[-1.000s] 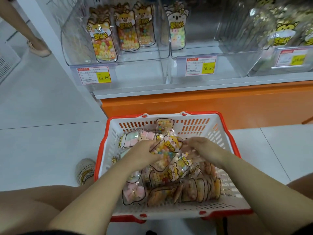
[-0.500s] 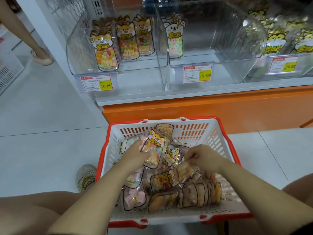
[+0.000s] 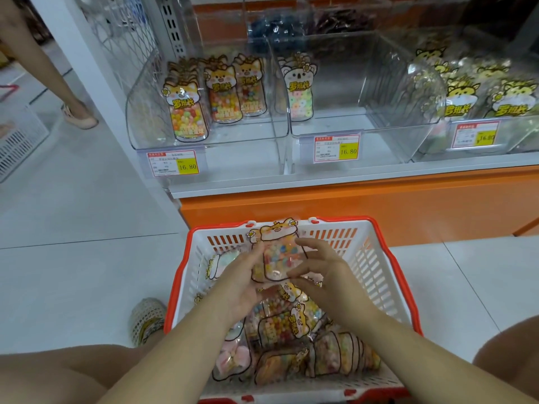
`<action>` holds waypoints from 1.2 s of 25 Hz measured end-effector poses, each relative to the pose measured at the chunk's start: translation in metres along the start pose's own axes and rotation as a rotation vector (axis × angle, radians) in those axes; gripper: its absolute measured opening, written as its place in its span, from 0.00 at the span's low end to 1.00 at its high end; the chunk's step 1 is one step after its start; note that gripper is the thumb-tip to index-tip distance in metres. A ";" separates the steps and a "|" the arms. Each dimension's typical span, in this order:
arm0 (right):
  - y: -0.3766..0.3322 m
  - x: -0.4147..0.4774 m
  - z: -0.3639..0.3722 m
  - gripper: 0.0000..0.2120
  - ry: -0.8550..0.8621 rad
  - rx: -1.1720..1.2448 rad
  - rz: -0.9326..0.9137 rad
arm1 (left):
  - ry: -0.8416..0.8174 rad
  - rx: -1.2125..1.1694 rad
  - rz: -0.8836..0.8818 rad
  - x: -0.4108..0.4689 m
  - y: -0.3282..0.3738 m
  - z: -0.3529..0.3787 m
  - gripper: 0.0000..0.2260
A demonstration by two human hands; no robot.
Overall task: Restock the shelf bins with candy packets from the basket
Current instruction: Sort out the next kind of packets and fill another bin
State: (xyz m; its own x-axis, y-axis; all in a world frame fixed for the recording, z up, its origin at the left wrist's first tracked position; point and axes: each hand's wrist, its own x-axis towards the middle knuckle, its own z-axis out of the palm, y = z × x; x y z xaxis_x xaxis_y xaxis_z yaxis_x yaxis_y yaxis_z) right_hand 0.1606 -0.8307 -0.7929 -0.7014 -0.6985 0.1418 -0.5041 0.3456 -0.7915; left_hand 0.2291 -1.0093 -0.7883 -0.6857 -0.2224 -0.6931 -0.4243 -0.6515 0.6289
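Candy packet (image 3: 278,258) was held upright over the basket (image 3: 364,258), clamped at its left edge by the left hand (image 3: 239,284) fingers (image 3: 256,253). Right hand (image 3: 329,278) fingers (image 3: 309,244) were spread and curved at the packet's right edge; whether it was gripped could not be told. More packets (image 3: 280,325) were heaped below the fingers, in the basket. Clear shelf bins (image 3: 233,153) were seen beyond the fingers, part-filled.
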 end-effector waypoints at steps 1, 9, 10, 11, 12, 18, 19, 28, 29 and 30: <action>0.000 0.000 0.003 0.06 -0.029 -0.007 0.004 | 0.007 0.016 0.029 0.000 -0.002 0.001 0.16; -0.007 0.012 -0.004 0.19 -0.043 0.154 0.217 | 0.140 0.368 0.290 0.004 -0.005 -0.008 0.19; -0.008 0.015 -0.006 0.22 -0.003 0.259 0.351 | 0.151 0.483 0.341 0.002 -0.005 -0.008 0.18; -0.007 0.017 -0.006 0.24 0.035 0.339 0.475 | 0.146 0.546 0.355 0.001 -0.006 -0.006 0.17; -0.002 0.019 -0.007 0.23 0.057 0.395 0.574 | 0.128 0.551 0.358 -0.001 -0.007 -0.003 0.16; 0.000 0.031 -0.034 0.04 0.290 0.703 0.621 | 0.211 0.452 0.324 0.003 -0.008 -0.005 0.11; -0.008 0.031 -0.034 0.04 0.299 0.627 0.580 | 0.216 0.429 0.301 0.002 -0.007 -0.002 0.09; -0.046 0.024 0.006 0.09 -0.015 0.475 0.327 | -0.044 0.191 0.229 -0.012 -0.008 0.014 0.25; -0.044 0.027 0.005 0.12 -0.001 0.581 0.354 | -0.005 0.201 0.256 -0.009 -0.008 0.011 0.25; -0.036 0.029 0.007 0.13 0.043 0.694 0.408 | 0.040 0.218 0.270 -0.007 -0.008 0.007 0.28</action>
State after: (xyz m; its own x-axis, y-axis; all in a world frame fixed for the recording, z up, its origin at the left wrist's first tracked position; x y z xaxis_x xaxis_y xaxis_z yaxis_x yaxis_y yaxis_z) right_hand 0.1617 -0.8680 -0.7638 -0.7886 -0.5716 -0.2268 0.2140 0.0905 -0.9726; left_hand 0.2332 -0.9978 -0.7856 -0.7689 -0.3966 -0.5015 -0.3498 -0.3957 0.8492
